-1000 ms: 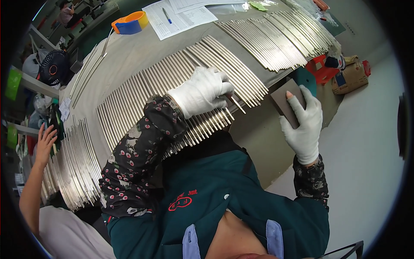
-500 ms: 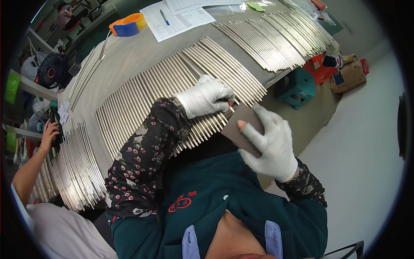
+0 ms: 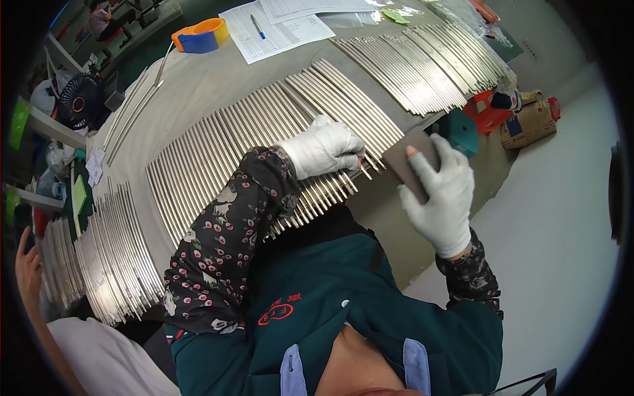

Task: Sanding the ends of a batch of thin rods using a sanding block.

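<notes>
A long row of slim, shiny metal rods point(image 3: 224, 142) lies side by side on the grey table in front of me. My left hand point(image 3: 323, 148), in a white glove with bare fingertips, rests over the row, and its closed fingers pinch a metal rod near its close end. To the right, beyond the rod ends, my right hand point(image 3: 446, 198), gloved the same way, grips a flat grey-brown sanding sponge point(image 3: 408, 157) between thumb and fingers. The sponge is held in the air, apart from the pinched rod.
Another batch of rods point(image 3: 422, 66) lies at the far right, and more rods point(image 3: 122, 254) at the left. Papers point(image 3: 277, 33) with a pen and an orange-blue tape dispenser point(image 3: 200, 37) sit farther back. A teal stool point(image 3: 462, 132) stands right; a co-worker's hand point(image 3: 28, 267) shows left.
My right hand has moved right with the sanding sponge, away from the rod ends. My left hand stays on the rods. The co-worker's hand has moved down and left.
</notes>
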`<state>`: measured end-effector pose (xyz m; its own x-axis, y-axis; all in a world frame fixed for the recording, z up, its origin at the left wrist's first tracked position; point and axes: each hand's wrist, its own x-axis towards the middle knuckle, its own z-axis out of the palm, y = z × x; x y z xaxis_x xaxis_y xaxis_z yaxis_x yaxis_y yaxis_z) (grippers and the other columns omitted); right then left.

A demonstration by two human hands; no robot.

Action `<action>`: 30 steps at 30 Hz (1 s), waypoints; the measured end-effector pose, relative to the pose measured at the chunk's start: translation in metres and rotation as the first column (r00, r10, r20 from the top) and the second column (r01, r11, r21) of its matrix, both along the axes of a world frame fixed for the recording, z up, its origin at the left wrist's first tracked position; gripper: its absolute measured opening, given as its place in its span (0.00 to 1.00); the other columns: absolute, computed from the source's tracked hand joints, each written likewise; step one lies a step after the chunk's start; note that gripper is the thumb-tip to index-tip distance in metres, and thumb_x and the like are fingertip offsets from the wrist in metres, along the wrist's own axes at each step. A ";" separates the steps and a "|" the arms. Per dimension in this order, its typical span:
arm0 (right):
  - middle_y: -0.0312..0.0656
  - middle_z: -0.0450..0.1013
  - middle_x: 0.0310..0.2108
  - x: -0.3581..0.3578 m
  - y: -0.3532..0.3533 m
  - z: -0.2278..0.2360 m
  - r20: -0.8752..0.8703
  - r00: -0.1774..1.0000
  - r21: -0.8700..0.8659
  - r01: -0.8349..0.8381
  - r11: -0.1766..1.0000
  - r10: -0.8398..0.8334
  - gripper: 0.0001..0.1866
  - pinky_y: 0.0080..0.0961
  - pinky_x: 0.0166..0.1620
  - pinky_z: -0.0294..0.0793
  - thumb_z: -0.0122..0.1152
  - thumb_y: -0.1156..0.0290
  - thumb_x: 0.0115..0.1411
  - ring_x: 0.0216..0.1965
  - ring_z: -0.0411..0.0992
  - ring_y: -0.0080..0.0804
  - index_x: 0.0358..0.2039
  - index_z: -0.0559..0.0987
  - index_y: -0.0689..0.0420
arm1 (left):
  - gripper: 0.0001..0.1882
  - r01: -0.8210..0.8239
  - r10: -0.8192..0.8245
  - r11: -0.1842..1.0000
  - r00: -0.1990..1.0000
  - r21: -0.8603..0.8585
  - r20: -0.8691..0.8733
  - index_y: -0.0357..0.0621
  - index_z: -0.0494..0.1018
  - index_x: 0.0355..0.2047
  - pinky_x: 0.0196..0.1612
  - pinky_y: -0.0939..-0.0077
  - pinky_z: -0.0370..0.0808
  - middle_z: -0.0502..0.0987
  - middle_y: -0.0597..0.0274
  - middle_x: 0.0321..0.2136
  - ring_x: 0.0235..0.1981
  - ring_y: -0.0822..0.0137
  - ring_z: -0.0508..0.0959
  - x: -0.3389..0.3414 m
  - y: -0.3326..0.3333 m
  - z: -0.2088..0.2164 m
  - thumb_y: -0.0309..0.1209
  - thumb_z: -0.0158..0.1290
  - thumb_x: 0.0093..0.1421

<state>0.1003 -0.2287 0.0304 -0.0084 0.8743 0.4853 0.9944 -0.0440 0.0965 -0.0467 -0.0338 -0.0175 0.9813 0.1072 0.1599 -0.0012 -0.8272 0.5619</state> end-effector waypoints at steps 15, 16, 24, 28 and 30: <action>0.51 0.65 0.52 0.027 -0.004 -0.004 -0.051 0.997 0.078 0.068 0.995 -0.064 0.28 0.38 0.48 0.65 0.68 0.67 0.40 0.48 0.65 0.47 0.46 0.76 0.53 | 0.07 0.014 -0.014 1.000 1.000 -0.012 0.021 0.47 0.75 0.29 0.42 0.65 0.68 0.77 0.66 0.27 0.33 0.63 0.77 -0.003 -0.002 -0.002 0.32 0.60 0.51; 0.51 0.65 0.52 0.026 -0.007 -0.006 -0.074 0.997 0.079 0.039 0.996 -0.034 0.28 0.38 0.49 0.65 0.68 0.67 0.40 0.49 0.64 0.47 0.47 0.76 0.52 | 0.08 -0.051 0.030 0.985 0.991 0.163 0.131 0.47 0.75 0.29 0.43 0.65 0.69 0.76 0.66 0.30 0.35 0.62 0.76 -0.005 -0.008 -0.001 0.31 0.61 0.49; 0.54 0.65 0.52 -0.017 -0.019 -0.020 -0.366 0.824 -0.067 -0.487 0.871 0.433 0.34 0.40 0.44 0.68 0.70 0.67 0.35 0.46 0.68 0.48 0.48 0.74 0.51 | 0.30 -0.382 0.391 0.780 0.916 0.496 0.091 0.52 0.59 0.61 0.63 0.50 0.53 0.56 0.48 0.62 0.64 0.48 0.56 -0.040 0.001 0.002 0.46 0.49 0.60; 0.53 0.65 0.51 0.012 -0.002 -0.025 -0.117 0.986 0.043 -0.111 0.993 0.116 0.32 0.40 0.44 0.68 0.69 0.67 0.36 0.44 0.67 0.49 0.47 0.75 0.53 | 0.35 -0.262 0.394 0.795 0.909 0.547 -0.136 0.50 0.51 0.65 0.66 0.46 0.45 0.48 0.42 0.65 0.67 0.45 0.49 -0.036 0.001 -0.005 0.55 0.38 0.63; 0.54 0.65 0.51 0.001 -0.003 -0.016 -0.214 0.951 0.030 -0.222 0.975 0.223 0.31 0.39 0.45 0.68 0.70 0.65 0.36 0.46 0.67 0.49 0.47 0.75 0.51 | 0.34 -0.278 0.386 0.799 0.917 0.533 -0.102 0.47 0.54 0.64 0.65 0.44 0.45 0.49 0.41 0.65 0.67 0.45 0.49 -0.030 0.003 -0.008 0.52 0.41 0.63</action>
